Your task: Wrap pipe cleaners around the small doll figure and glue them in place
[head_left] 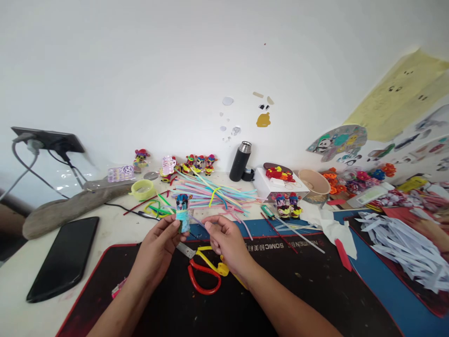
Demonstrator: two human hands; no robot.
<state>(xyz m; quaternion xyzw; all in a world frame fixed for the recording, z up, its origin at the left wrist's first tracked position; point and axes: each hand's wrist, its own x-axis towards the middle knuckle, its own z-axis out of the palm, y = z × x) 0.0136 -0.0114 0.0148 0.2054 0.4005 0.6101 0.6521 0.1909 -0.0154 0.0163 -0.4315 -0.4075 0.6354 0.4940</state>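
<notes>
Between the thumb and fingers of my left hand [163,236] is a small pipe-cleaner doll [182,216], upright, with a dark blue and red head and a light blue body. My right hand [222,234] pinches a pale lilac pipe cleaner [197,221] that reaches toward the doll's side; whether it is fastened there I cannot tell. Below my hands, red-handled scissors [204,291] lie on the black mat, their blades partly under my fingers. A yellow strip [204,257] rests beside them, partly hidden by my right hand.
Behind my hands lies a pile of pastel pipe cleaners [224,192]. Several finished dolls [199,163] stand along the wall near a black thermos [240,161]. A black phone-like slab [63,257] lies left. At right are paper strips [407,248] and another person's hand [433,234].
</notes>
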